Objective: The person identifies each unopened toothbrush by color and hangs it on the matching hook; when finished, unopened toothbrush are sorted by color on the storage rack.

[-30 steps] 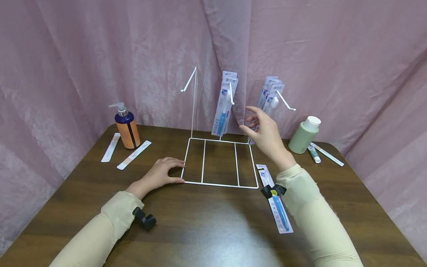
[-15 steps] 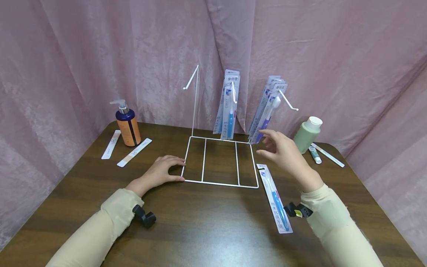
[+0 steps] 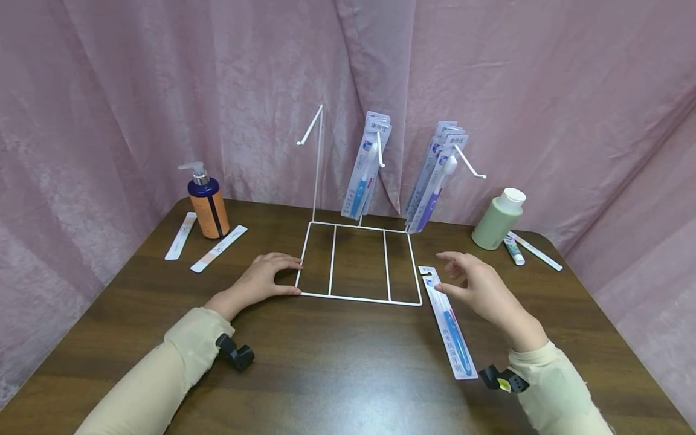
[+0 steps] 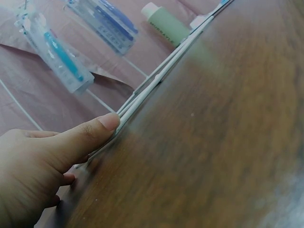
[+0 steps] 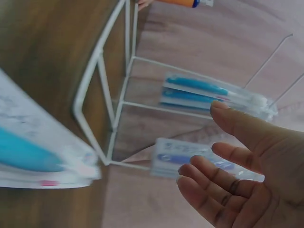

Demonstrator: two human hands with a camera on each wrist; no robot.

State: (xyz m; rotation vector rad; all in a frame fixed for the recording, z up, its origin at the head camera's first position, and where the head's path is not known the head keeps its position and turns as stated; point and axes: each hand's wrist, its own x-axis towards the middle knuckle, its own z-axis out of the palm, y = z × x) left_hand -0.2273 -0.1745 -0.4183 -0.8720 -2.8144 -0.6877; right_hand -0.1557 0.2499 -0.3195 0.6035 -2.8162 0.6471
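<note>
A white wire rack (image 3: pixel 359 298) stands mid-table, with packaged toothbrushes hanging on its middle hook (image 3: pixel 361 172) and right hook (image 3: pixel 435 181). My left hand (image 3: pixel 266 277) rests flat on the table, fingers against the rack's front left corner (image 4: pixel 137 107). My right hand (image 3: pixel 478 287) hovers open with fingers spread just above a packaged blue toothbrush (image 3: pixel 448 323) lying on the table right of the rack; I cannot tell whether it touches it. In the right wrist view the open fingers (image 5: pixel 223 187) and that pack (image 5: pixel 33 152) appear blurred.
A pump bottle (image 3: pixel 205 202) and two flat packs (image 3: pixel 217 249) lie at the back left. A green bottle (image 3: pixel 497 220), a small tube (image 3: pixel 512 251) and a thin stick sit at the back right. Pink curtain surrounds the table.
My right hand has come down from the hanging packs at the right hook to just above the toothbrush pack on the table. The left hand has stayed in place.
</note>
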